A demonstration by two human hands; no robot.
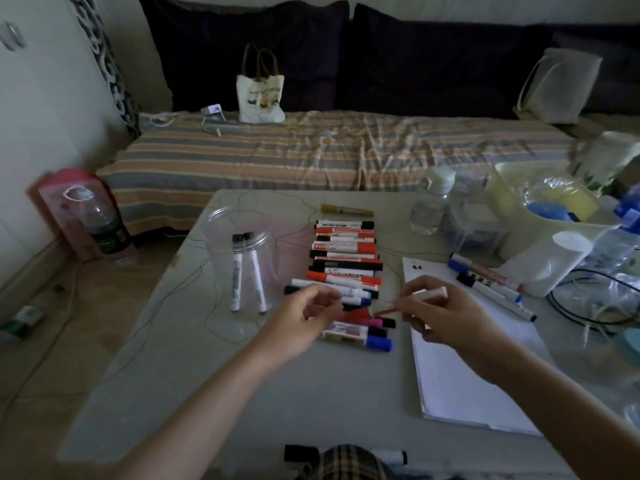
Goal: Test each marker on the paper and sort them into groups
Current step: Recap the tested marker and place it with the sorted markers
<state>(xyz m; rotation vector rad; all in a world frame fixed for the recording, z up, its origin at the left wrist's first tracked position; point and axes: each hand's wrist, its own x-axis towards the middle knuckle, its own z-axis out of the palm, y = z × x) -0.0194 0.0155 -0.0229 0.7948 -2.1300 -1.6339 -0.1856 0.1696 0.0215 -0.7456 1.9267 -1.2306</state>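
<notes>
A row of several markers point(346, 258) with red, black and blue caps lies across the middle of the grey table point(242, 393). My right hand point(443, 313) grips a white marker with a red tip point(419, 297) just left of the white paper point(460, 368), tip pointing left. My left hand point(301, 320) hovers over the near end of the row with curled fingers; a blurred red cap seems pinched in them, but I cannot tell. Two black-capped markers point(246, 271) stand in a clear plastic jar point(239, 251). Three markers point(485, 282) lie at the paper's far right corner.
Water bottles point(433, 202), a clear box, a white roll point(550, 261) and a yellow bin point(540, 195) crowd the table's right side with black cables. A thin wire loops around the jar. A yellow marker point(346, 210) lies at the far end. A striped bed lies beyond.
</notes>
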